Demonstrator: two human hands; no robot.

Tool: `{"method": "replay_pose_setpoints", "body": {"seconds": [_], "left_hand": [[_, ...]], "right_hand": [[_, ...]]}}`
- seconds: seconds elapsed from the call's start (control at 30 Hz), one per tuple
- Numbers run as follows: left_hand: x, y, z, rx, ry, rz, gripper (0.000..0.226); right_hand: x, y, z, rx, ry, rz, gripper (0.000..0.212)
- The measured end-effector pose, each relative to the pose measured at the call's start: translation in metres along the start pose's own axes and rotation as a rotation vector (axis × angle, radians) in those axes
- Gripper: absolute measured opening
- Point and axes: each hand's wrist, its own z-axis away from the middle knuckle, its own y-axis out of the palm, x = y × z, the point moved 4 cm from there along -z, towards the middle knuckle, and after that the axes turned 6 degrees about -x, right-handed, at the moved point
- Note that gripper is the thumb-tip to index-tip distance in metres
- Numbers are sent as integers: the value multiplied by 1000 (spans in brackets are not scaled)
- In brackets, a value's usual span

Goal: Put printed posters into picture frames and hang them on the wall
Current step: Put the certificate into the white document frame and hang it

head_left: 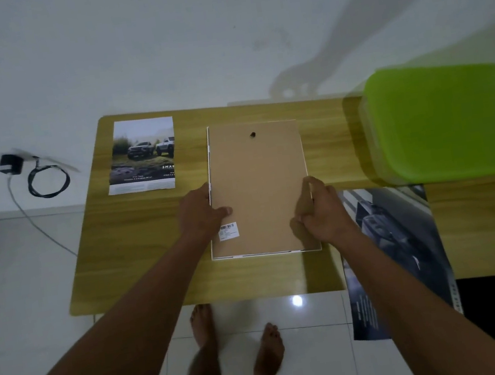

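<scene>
White-edged picture frame [258,182] lies face down, brown backing up.

- the left arm [125,325] reaches in bare from the near left, wrist straight.
- the left hand [203,212] grips the left edge of the picture frame [258,185]; its thumb [225,212] lies flat on the frame's back and the fingers wrap round the edge.
- the right arm [414,297] comes in bare from the near right.
- the right hand [322,211], back up, holds the frame's right edge with curled fingers.
- two bare feet [269,343] stand near, between the arms.
</scene>
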Motion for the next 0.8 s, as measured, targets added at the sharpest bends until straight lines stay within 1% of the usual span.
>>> {"method": "replay_pose_setpoints", "body": {"seconds": [0.1,0.17,0.27,0.37,0.47,0.5,0.63,0.8], "left_hand": [[6,7,-2,-3,4,-80,63],[5,8,-3,3,16,-115,66],[2,6,-4,19,16,-144,77],[3,6,-4,35,4,-153,80],[5,8,-3,36,-4,-155,72],[5,8,-4,34,-7,-153,75],[1,9,0,52,-25,-172,98],[-5,12,1,66,-15,-231,108]], "right_hand": [[5,5,8,28,-8,31,83],[6,6,10,29,-5,12,90],[6,5,9,47,16,-4,103],[5,3,9,75,33,-28,108],[5,1,11,82,48,-102,111],[6,1,11,81,44,-106,110],[10,1,12,93,19,-30,105],[13,0,8,151,37,18,124]]}}
